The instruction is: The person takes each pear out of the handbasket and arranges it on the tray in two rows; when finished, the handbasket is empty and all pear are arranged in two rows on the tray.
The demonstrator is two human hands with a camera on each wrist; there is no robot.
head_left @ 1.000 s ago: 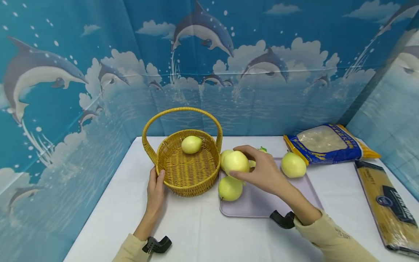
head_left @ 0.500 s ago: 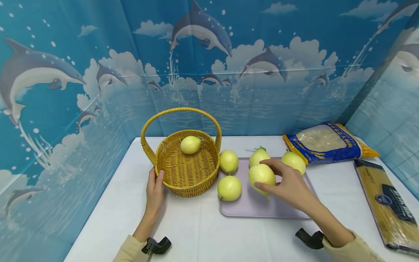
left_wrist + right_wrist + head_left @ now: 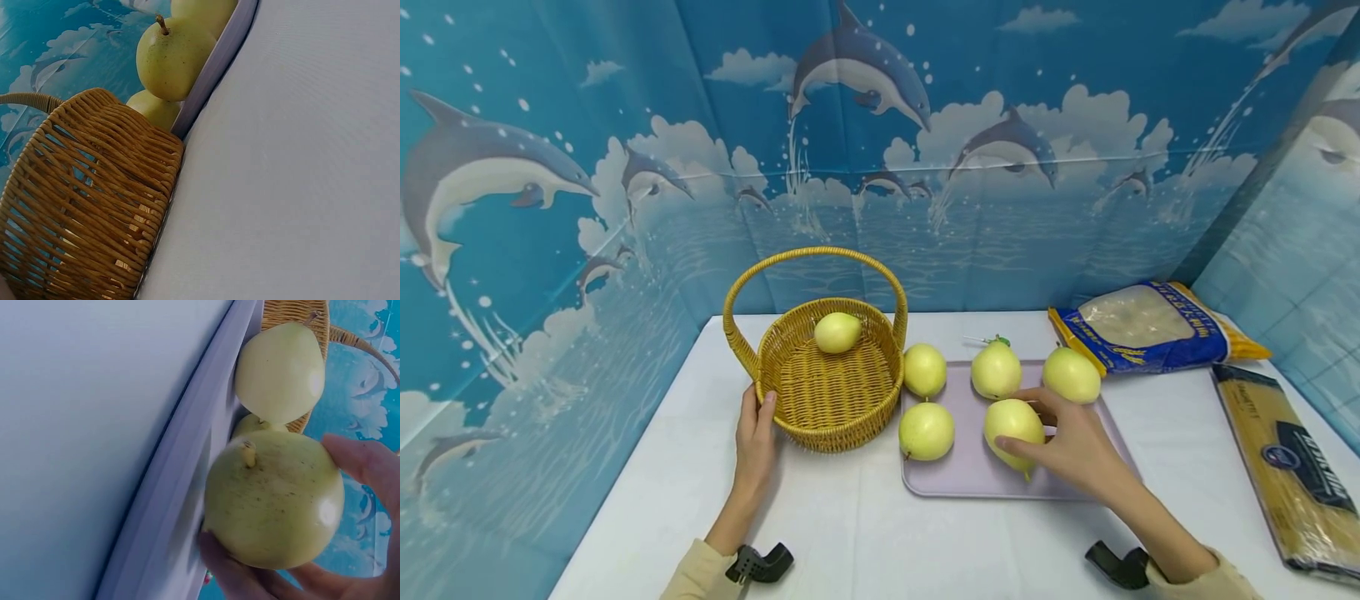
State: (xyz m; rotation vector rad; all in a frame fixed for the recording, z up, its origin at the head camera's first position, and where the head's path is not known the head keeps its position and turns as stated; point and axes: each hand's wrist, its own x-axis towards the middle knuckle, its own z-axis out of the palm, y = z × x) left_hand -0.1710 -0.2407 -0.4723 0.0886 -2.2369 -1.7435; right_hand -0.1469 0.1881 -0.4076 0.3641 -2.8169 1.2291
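Note:
On the table's left part stands a wicker basket [image 3: 831,392] with a tall arched handle. One yellow-green pear [image 3: 838,332] lies inside it. My left hand [image 3: 755,446] holds the basket's left side, thumb at the rim and fingers along the outer wall; the fingertips are partly hidden. To the right, my right hand [image 3: 1067,442] grips a pear [image 3: 1013,433] over the lilac tray [image 3: 955,479], thumb on one side and fingers on the other. Its stem points toward me in the head view. I cannot tell whether this pear touches the tray.
Other pears sit at the tray's left front [image 3: 927,431], the left back pear [image 3: 925,370], the middle back pear [image 3: 996,370] and the right back pear [image 3: 1071,375]. Farther right lie a blue-yellow bag [image 3: 1142,329] and a spaghetti pack [image 3: 1285,467]. A dolphin-print curtain [image 3: 865,208] encloses the table.
My right hand has carried its pear from beside the basket rightward and down to the tray's middle front. The left hand and basket have stayed in place.

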